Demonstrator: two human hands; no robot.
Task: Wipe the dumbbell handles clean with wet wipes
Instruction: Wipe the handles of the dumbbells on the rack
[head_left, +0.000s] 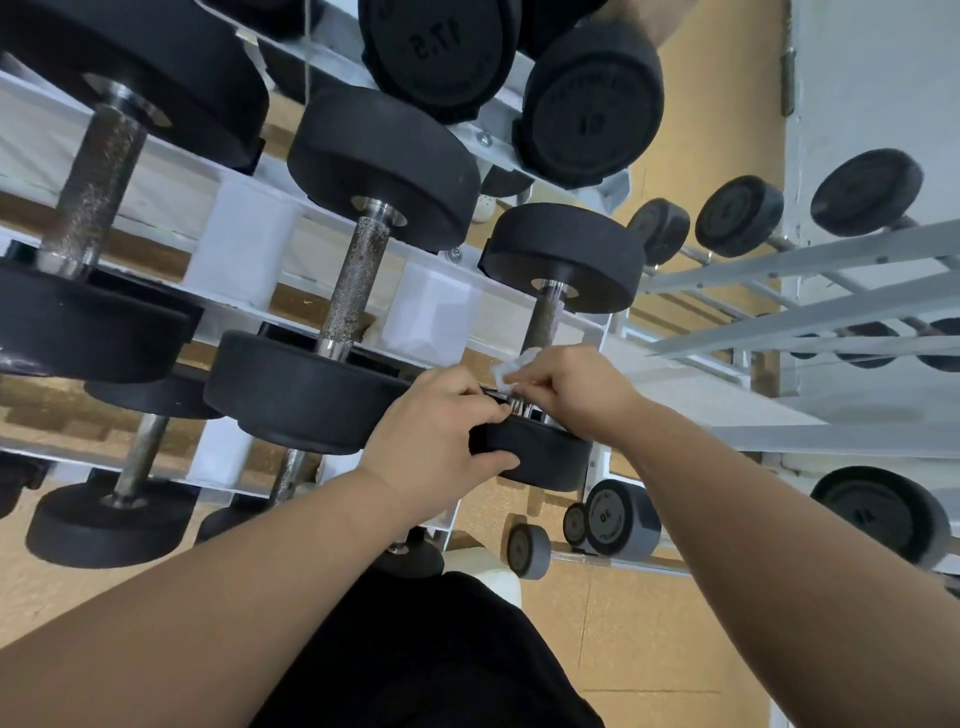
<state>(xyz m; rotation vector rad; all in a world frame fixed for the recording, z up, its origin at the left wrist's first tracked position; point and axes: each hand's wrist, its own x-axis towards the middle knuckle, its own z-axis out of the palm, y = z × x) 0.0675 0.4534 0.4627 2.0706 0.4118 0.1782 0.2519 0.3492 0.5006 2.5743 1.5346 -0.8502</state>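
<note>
1. The dumbbell (563, 254) being cleaned lies across the right-hand end of the rack (244, 244), the last one on its tier. Its handle (548, 317) runs away from the person, one black head far and one near.
2. The wet wipe (511, 369) is bunched white against the near end of that handle, just above the near head (540, 457). That reads to me as work on the collar end, where grime tends to gather.
3. The right hand (576, 389) pinches the wipe between curled fingers and thumb, knuckles up. A tight pinch like that suits pressing the cloth into the knurling.
4. The left hand (441, 431) clasps the near head, fingers over the top and thumb on its front face. I take it as a brace, so the weight cannot roll in its cradle under the rubbing.
5. The bar above the wipe looks dark and speckled, so most of this handle probably awaits wiping.
6. The neighbouring dumbbell (358, 280) to the left shows a spotted, rusty knurl, as does the one beyond it.
7. A second rack (779, 260) with smaller weights stands off to the right.
</note>
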